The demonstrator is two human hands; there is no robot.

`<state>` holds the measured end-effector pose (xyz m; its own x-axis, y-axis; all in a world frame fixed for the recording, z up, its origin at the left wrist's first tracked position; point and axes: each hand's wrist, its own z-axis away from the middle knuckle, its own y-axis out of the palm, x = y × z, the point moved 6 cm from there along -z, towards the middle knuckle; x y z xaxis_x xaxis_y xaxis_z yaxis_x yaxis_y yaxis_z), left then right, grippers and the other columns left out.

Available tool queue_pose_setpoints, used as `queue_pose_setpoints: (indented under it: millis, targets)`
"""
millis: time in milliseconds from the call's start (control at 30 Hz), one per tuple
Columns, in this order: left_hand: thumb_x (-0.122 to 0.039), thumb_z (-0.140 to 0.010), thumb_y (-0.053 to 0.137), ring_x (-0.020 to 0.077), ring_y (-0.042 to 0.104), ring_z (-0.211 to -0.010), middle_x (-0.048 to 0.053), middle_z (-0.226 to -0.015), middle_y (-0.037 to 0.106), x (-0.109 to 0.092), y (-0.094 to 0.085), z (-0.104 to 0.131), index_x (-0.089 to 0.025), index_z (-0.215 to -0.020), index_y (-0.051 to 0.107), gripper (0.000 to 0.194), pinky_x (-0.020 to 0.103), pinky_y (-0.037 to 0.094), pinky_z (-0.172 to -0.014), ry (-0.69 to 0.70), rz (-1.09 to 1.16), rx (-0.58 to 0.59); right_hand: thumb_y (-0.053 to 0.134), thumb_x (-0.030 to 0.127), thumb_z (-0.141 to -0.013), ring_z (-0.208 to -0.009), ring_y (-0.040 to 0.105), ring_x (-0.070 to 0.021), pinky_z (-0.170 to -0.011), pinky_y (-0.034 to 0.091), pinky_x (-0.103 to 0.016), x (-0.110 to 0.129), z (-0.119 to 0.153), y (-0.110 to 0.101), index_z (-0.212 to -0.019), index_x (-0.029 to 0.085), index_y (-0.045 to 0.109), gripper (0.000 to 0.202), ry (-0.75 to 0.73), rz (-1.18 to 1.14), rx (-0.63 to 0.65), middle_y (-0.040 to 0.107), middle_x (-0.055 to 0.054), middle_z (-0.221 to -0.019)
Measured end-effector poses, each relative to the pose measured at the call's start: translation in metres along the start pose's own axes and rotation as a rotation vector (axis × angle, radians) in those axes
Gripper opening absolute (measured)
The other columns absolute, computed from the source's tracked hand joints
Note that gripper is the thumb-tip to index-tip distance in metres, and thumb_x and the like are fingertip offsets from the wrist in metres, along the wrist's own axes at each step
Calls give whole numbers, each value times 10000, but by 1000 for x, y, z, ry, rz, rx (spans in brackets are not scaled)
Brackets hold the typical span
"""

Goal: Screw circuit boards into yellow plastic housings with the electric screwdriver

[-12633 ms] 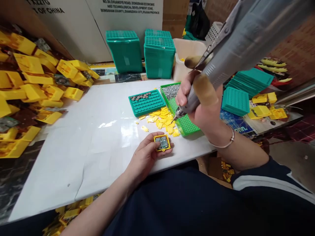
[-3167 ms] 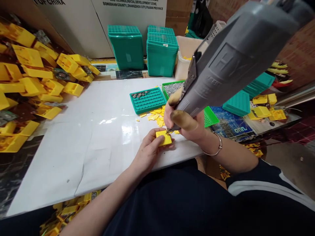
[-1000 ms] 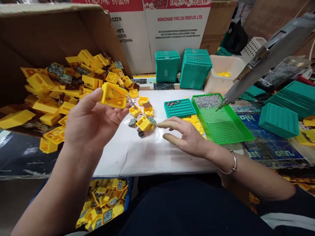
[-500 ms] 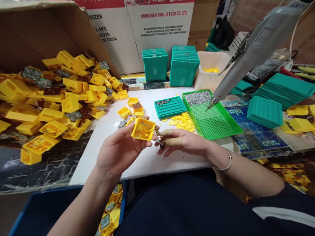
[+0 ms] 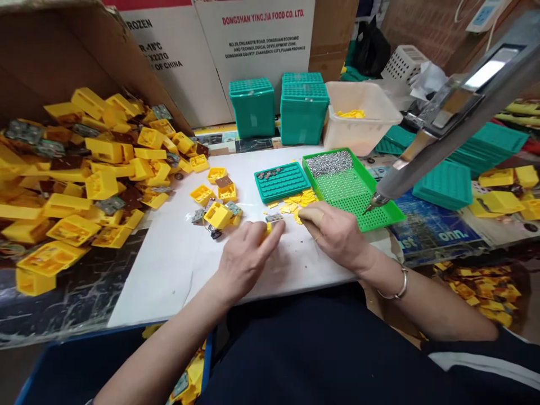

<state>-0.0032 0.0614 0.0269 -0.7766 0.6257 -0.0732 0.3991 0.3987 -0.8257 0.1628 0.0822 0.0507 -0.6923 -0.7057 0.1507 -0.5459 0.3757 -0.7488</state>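
Observation:
My left hand (image 5: 247, 256) is low over the white work surface, its fingers curled round a yellow plastic housing (image 5: 269, 227). Most of that housing is hidden by the fingers; a flat grey piece (image 5: 275, 217) shows at its far side. My right hand (image 5: 337, 233) is closed, thumb and fingertips pressed together, at the near edge of a pile of small flat yellow pieces (image 5: 306, 198). Whatever lies in that pinch cannot be made out. Left of my hands, another yellow housing (image 5: 217, 215) lies beside several open ones, with a dark round part (image 5: 216, 233) next to it.
A teal ridged tray (image 5: 280, 190) holds dark round parts. Beside it is a green tray (image 5: 394, 212) with silver screws. An electric screwdriver (image 5: 405, 169) hangs above that tray. Yellow housings (image 5: 105, 185) heap up at left. Teal stacks (image 5: 253, 109) and a whitish bin (image 5: 358, 132) stand behind.
Both hands have come down to the work surface. The right hand has moved right, away from the left, to the yellow pieces; the dark round part it held no longer shows there. The view has shifted.

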Motion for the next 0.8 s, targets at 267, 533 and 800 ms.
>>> queue_pose_setpoints:
  millis: [267, 533, 800]
  targets:
    - [-136, -850, 584, 248, 586, -945, 144, -1122, 614, -46, 0, 32, -172, -1252, 499, 412, 352, 491, -773, 187, 63, 176, 497, 174, -934, -876, 592, -165, -772, 436, -301, 18, 53, 8, -986, 171, 670, 181, -99, -12, 269, 691, -57, -927]
    - [-484, -785, 671, 274, 575, -924, 126, -1031, 582, -13, -6, 36, -178, -1156, 537, 499, 408, 504, -768, -201, 182, 223, 490, 277, -954, -811, 592, -186, -746, 459, -316, 8, 58, 11, -955, 127, 675, 238, 88, -26, 374, 649, -76, -819]
    - [-373, -830, 622, 260, 570, -914, 108, -1008, 630, -20, 9, 27, -178, -1132, 562, 365, 393, 478, -780, -252, 346, 270, 499, 195, -936, -793, 607, -194, -725, 484, -322, 9, 49, 15, -926, 107, 671, 193, 108, -68, 518, 644, -96, -810]
